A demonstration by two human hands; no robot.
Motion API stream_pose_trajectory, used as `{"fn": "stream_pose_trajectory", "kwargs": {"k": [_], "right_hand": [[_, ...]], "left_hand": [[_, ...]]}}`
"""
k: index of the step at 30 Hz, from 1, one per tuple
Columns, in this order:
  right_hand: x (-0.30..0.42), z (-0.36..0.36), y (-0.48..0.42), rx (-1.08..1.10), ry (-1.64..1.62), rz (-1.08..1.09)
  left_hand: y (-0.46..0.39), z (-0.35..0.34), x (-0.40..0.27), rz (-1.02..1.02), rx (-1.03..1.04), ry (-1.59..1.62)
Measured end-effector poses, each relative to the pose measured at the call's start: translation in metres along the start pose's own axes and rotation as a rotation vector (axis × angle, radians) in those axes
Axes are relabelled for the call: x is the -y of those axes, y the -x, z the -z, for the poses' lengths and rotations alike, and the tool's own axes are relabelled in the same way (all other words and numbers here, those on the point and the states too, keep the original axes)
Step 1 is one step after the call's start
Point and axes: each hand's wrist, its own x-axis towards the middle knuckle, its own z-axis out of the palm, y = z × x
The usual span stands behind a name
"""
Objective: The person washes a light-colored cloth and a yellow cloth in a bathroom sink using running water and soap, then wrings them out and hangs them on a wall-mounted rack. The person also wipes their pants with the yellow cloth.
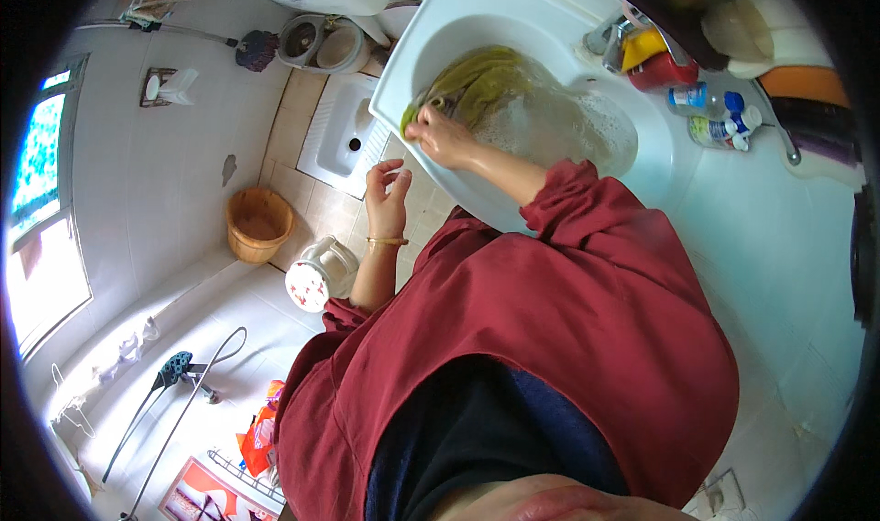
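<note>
A yellow-green cloth (485,78) lies partly under cloudy, soapy water in a white sink basin (440,36). At the basin's left rim, my right hand (440,136) grips a bunched end of the cloth. Foam floats on the water to the right of that hand. My left hand (388,198), with a bracelet at its wrist, is raised outside the basin, left of the rim. Its fingers are loosely bent, with nothing between them.
Bottles (715,129) and a red container (662,73) stand along the basin's far right ledge. Left and below are a squat toilet (337,126), a wooden bucket (258,225) and a white lidded pail (309,286). A showerhead (175,370) hangs on the tiled wall.
</note>
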Motion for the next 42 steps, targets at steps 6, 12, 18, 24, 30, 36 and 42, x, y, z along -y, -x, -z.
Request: {"fn": "stream_pose_trajectory", "kwargs": {"k": [6,12,18,24,30,36,42], "right_hand": [[-0.027,0.023,0.104,0.366,-0.172,0.085],[-0.058,0.086,0.217,0.578,-0.354,-0.364],[-0.100,0.171,0.268,0.533,0.541,-0.966],[-0.115,0.209,0.241,-0.029,1.168,-0.873],[-0.129,0.170,0.216,-0.146,1.326,-0.795],[-0.134,0.099,0.204,-0.005,1.048,-0.692],[-0.137,0.076,0.186,-0.048,0.640,-0.827]], "left_hand": [[-0.040,-0.012,-0.003,-0.098,0.030,0.005],[-0.062,-0.039,-0.036,-0.093,0.109,-0.014],[-0.072,-0.064,-0.043,-0.031,0.197,0.018],[-0.068,-0.048,-0.040,-0.060,0.221,0.003],[-0.052,-0.027,-0.040,-0.003,0.114,-0.026],[-0.055,-0.022,-0.023,0.028,0.164,-0.035],[-0.049,-0.041,-0.030,-0.134,0.258,-0.117]]}}
